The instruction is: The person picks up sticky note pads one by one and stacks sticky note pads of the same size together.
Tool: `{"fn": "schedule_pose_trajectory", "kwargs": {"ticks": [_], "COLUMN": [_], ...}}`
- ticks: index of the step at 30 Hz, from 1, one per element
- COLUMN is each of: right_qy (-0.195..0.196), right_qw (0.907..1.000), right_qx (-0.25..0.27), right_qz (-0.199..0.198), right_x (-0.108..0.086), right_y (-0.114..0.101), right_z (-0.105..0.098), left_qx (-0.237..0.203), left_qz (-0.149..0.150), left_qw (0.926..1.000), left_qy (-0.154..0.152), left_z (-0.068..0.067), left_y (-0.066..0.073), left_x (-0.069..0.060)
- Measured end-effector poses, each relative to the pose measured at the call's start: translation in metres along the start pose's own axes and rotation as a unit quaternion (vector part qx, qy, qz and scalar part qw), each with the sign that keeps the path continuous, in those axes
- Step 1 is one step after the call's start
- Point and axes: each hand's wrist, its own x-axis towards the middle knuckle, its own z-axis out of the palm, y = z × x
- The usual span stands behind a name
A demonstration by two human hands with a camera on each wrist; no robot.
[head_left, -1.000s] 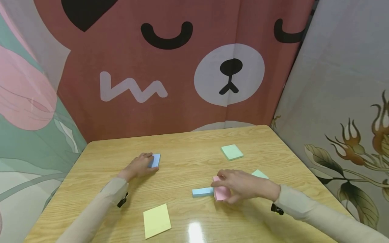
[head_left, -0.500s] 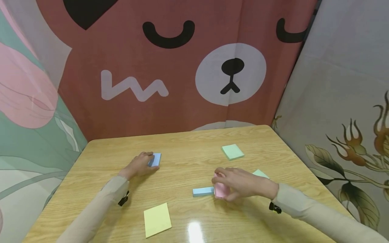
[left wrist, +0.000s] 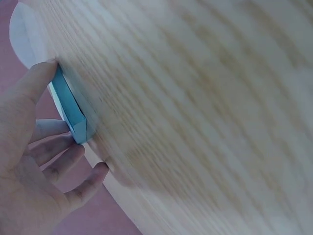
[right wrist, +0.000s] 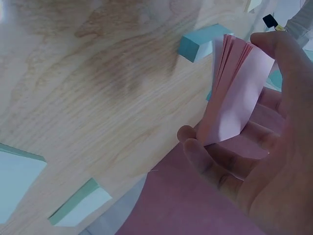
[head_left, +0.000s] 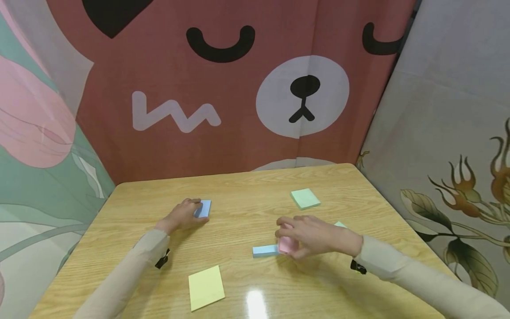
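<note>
My left hand [head_left: 183, 215] pinches a blue sticky-note pad [head_left: 204, 208] at the table's left back. In the left wrist view, thumb and fingertips sit at opposite edges of that pad [left wrist: 68, 100], which lies on the wood. My right hand [head_left: 318, 235] holds a pink sticky-note pad [head_left: 287, 245] tilted, above the right end of a light-blue pad strip [head_left: 264, 251]. In the right wrist view, the sheets of the pink pad [right wrist: 239, 93] fan apart at the thumb end. The right hand partly covers a green pad [head_left: 340, 224] behind it.
Another green sticky-note pad [head_left: 305, 198] lies toward the back right. A yellow pad [head_left: 206, 288] is at the front, left of centre. Behind the wooden table [head_left: 239, 190] hangs a curtain [head_left: 167, 146] with a bear print.
The right hand has raised and tilted the pink pad, shifting slightly left and toward the table's back. The left hand and its blue pad stay in place.
</note>
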Motion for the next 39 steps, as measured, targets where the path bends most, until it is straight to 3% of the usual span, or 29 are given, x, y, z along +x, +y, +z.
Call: {"fn": "schedule_pose_trajectory", "kwargs": {"ticks": [13,39], "right_qy": [-0.007,-0.011], "right_qw": [0.9994,0.9994], "right_qx": [0.014,0.019], "right_qz": [0.032,0.027], "right_x": [0.009,0.019], "right_y": [-0.001,0.006], "right_z": [-0.004,0.000], "left_qx": [-0.004,-0.010], "left_qz": [-0.007,-0.016], "left_qw": [0.9999,0.9998], "left_qy": [-0.007,-0.007], "left_z": [-0.001,0.000], "left_y": [0.002,0.003], "left_x": [-0.002,0.000]}}
